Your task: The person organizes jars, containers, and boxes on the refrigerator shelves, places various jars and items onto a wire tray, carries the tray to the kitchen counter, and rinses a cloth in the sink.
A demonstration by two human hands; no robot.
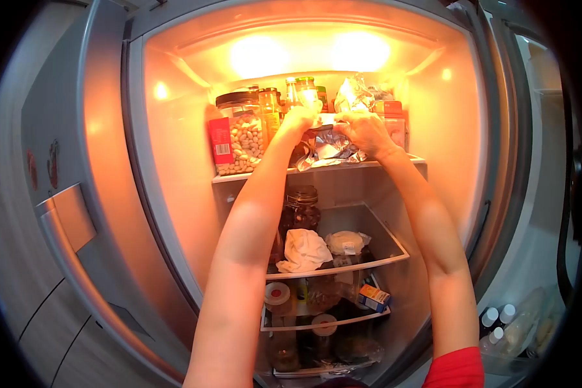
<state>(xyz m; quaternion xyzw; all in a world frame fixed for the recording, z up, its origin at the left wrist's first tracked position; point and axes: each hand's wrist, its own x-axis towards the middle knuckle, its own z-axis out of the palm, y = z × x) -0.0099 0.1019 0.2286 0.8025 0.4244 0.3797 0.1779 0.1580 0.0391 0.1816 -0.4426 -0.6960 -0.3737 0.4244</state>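
The grip of the left hand is bent inward among the jars; the grip of the right hand is curled, fingers pointed toward the left; whether anything is clenched in either cannot be told. One crumpled, shiny foil piece is seen between and just below the hands, at the front of the upper shelf; a second foil bundle is seen behind the right hand. To the left, one clear, dark-lidded nut jar is filled with pale oval nuts; one red box is set beside it. On the shelf below, one dark glass jar, one soft, folded white cloth and one round, film-wrapped item are held; lower still, one small blue-and-orange carton is tilted; three white-capped bottles are seen at far right.
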